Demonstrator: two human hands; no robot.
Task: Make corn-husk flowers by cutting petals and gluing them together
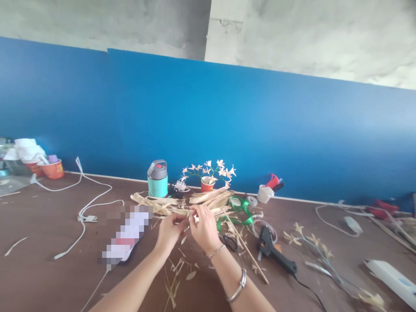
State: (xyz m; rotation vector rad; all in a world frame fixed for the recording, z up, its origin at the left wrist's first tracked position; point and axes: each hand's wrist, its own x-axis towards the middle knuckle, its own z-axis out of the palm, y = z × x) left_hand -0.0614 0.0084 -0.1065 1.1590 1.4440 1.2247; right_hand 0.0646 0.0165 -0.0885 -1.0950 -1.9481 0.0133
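Observation:
Both hands meet over the middle of the brown table. My left hand (pixel 171 232) is closed in a pinch, its fingertips close to those of the other hand. My right hand (pixel 204 227) also has its fingers bent together; whatever small piece lies between the fingertips is too hidden to name. Just beyond them lie dried pale husks (pixel 212 199). Below the hands are scattered husk scraps (pixel 191 275). Behind the husks, a red paper cup (pixel 207 186) holds green-stemmed pale flowers (pixel 221 164). A thin stick (pixel 247 250) lies right of my right hand, near black-handled scissors (pixel 230 243).
A black glue gun (pixel 276 253) with a cord and a flower spray (pixel 320 249) lie to the right. Green ribbon (pixel 243 210) and a white cup (pixel 264 194) sit behind. A turquoise flask (pixel 157 184), phone (pixel 128 238) and white cables (pixel 94 199) are leftward. A blue partition (pixel 208 112) closes the back.

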